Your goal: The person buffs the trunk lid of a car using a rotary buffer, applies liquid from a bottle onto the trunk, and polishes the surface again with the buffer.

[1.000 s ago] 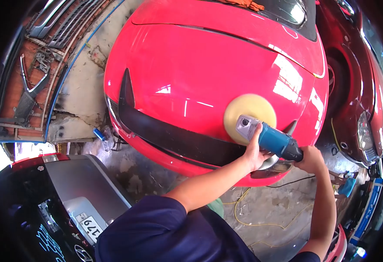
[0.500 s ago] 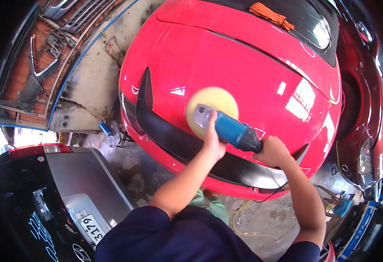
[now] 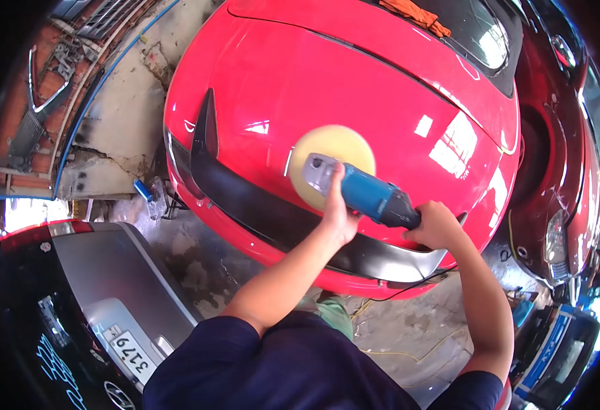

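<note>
A blue polisher (image 3: 367, 192) with a black rear end and a grey metal head lies across the front of a red car (image 3: 300, 89). Its round yellow pad (image 3: 334, 140) rests on the glossy red panel. Around the front of the polisher's body, near the metal head, my left hand (image 3: 339, 217) is closed. My right hand (image 3: 437, 225) grips the black rear end, where a dark cord (image 3: 416, 283) trails down. Just below the tool runs a black spoiler-like strip (image 3: 259, 208) along the car's edge.
A dark car with a plate (image 3: 130, 352) stands at lower left, a maroon car (image 3: 553, 178) at right. An orange cloth (image 3: 416, 15) lies by the red car's glass. A yellow cord (image 3: 399, 354) crosses the floor. Car parts (image 3: 47, 89) sit along the wall, upper left.
The whole scene has shifted a little left and up in view. Against the red panel, the polisher and both hands have moved slightly right. Both hands keep their grip.
</note>
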